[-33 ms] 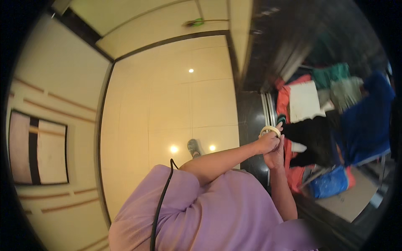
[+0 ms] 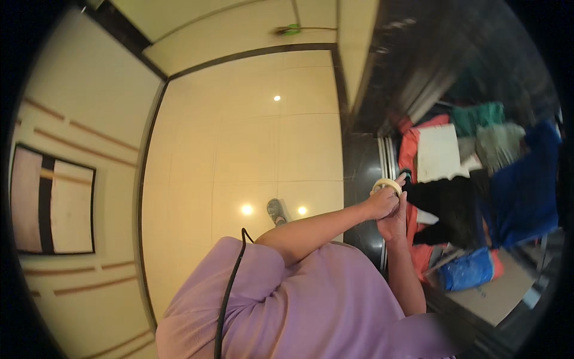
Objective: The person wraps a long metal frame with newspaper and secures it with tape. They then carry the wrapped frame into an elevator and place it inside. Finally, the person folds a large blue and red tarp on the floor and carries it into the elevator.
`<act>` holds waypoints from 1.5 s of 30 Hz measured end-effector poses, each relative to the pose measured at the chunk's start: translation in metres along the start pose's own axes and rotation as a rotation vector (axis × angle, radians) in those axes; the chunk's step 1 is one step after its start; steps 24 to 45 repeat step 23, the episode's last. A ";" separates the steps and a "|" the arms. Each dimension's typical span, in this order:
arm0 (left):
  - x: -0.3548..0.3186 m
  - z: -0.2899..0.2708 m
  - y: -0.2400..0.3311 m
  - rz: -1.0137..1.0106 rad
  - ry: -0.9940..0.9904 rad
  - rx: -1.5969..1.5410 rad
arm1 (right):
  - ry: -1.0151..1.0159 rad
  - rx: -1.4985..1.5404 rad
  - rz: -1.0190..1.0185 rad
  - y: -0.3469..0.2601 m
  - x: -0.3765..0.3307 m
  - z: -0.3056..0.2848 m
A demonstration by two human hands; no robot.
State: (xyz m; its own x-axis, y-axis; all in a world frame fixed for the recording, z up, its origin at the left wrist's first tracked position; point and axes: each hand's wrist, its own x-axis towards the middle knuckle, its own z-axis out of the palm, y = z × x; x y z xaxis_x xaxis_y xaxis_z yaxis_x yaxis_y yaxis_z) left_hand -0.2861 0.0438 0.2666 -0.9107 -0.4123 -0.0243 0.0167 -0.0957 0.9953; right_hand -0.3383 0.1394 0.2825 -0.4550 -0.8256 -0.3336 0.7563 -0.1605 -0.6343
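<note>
Both my hands meet at the right of the view, beside a dark doorway sill. A pale cream roll of tape shows as a ring at their upper side. My left hand reaches across my body and is closed at the roll's lower edge. Underneath and to its right is my right hand, its palm side partly showing and its fingers closed up around the roll's right side. The hands overlap, so several fingertips are hidden. A loose end of tape cannot be made out.
Past the metal door track lies a heap with a white board, black cloth, blue cloth and a blue packet. Shiny tiles cover the floor. A black cable hangs over my lilac clothing.
The view has turned very slightly, so the walls and the heap sit a little differently. My hands and the roll of tape stay together in nearly the same place.
</note>
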 end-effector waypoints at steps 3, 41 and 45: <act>-0.029 -0.101 0.000 0.222 0.280 0.246 | -0.244 -0.051 0.243 0.053 0.045 0.061; -0.002 -0.773 0.122 0.009 0.806 -0.206 | -0.814 -1.123 0.264 0.283 0.410 0.459; -0.002 -0.773 0.122 0.009 0.806 -0.206 | -0.814 -1.123 0.264 0.283 0.410 0.459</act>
